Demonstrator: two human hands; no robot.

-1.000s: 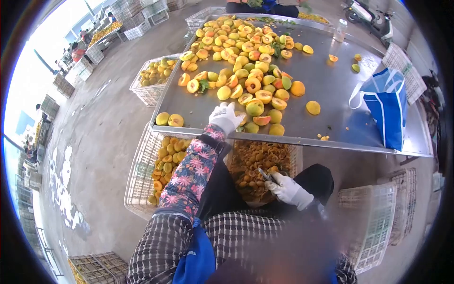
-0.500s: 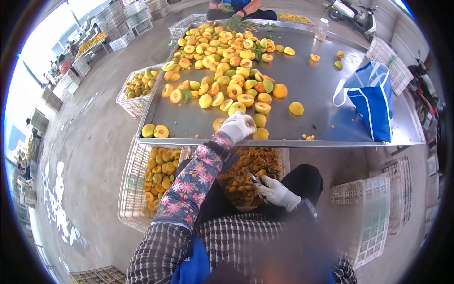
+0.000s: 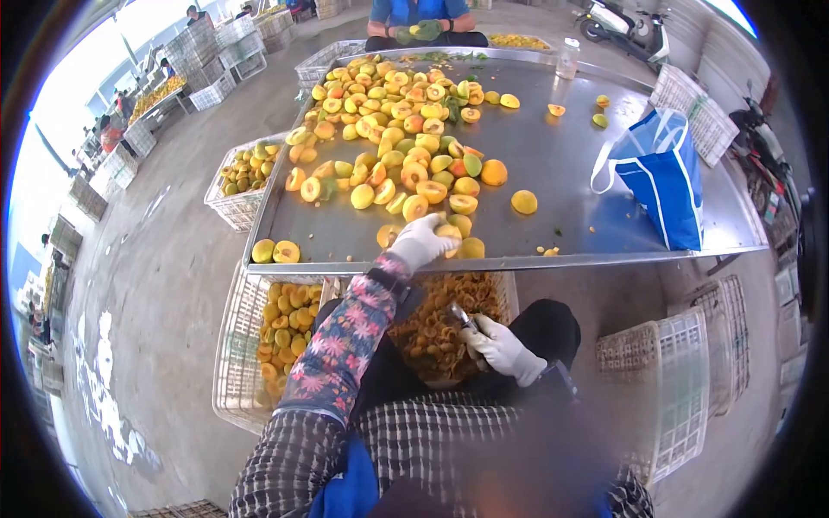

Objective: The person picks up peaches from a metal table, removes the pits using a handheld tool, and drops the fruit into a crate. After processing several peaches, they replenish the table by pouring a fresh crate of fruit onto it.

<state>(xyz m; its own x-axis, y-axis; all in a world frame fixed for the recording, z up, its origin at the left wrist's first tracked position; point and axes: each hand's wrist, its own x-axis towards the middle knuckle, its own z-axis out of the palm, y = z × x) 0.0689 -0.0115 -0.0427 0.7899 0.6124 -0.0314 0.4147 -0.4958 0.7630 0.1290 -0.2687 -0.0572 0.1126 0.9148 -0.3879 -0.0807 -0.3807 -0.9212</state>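
Mid-frame, the left hand (image 3: 420, 243) curls over a peach (image 3: 447, 231) on the surface (image 3: 505, 239); whether it grips, I cannot tell. Lower down, the right hand (image 3: 503, 348) clasps a metal tool (image 3: 462, 316), its lower part hidden.

Yel-org fruit (image 3: 394, 159), many halved, heaped on tbl (image 3: 535, 147); silvery tool (image 3: 464, 319) tilted

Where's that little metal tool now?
In the head view, the metal tool is in the right hand, below the near edge of the table, by the brown fruit scraps.
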